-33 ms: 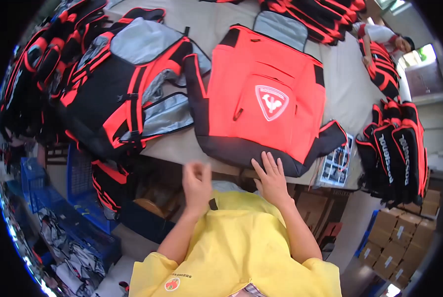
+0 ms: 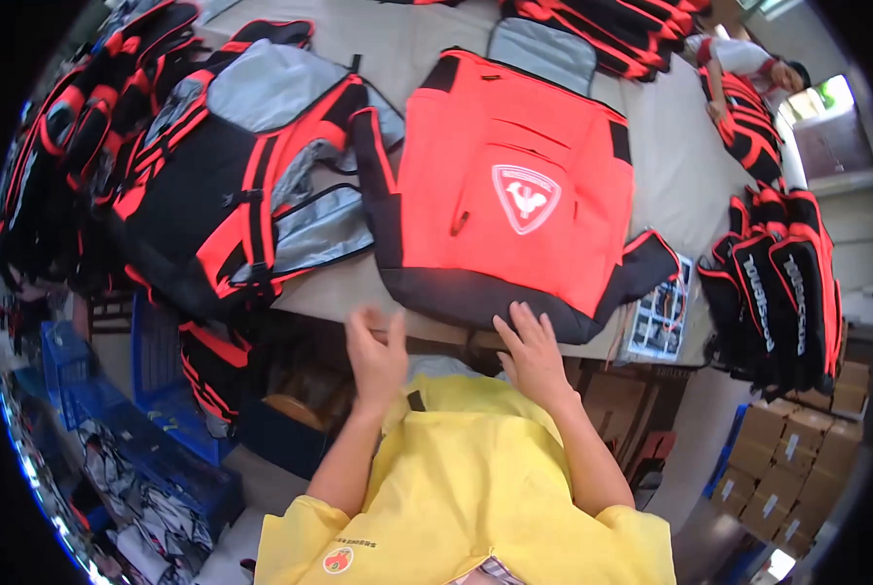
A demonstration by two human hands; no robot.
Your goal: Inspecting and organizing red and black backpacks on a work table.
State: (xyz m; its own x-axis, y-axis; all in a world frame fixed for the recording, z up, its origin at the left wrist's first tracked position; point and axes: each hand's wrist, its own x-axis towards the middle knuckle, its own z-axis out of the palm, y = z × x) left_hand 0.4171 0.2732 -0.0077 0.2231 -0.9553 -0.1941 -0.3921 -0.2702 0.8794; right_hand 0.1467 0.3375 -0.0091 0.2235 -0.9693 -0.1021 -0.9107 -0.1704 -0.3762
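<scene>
- The left hand (image 2: 376,366) has shifted slightly, thumb and fingers looking a little farther parted; the gap is narrow, with nothing visible in it.
- The right hand (image 2: 536,361), fingers spread, lies over the near black edge of the red backpack (image 2: 480,205), grasping nothing visible.
- That backpack lies flat just ahead of both hands, its pose unaltered by the shift.
- Beneath it is a pale table (image 2: 670,146); a strapped black backpack (image 2: 183,185) lies left beyond the left hand.
- Well right of the right hand stand cardboard boxes (image 2: 777,444).
</scene>
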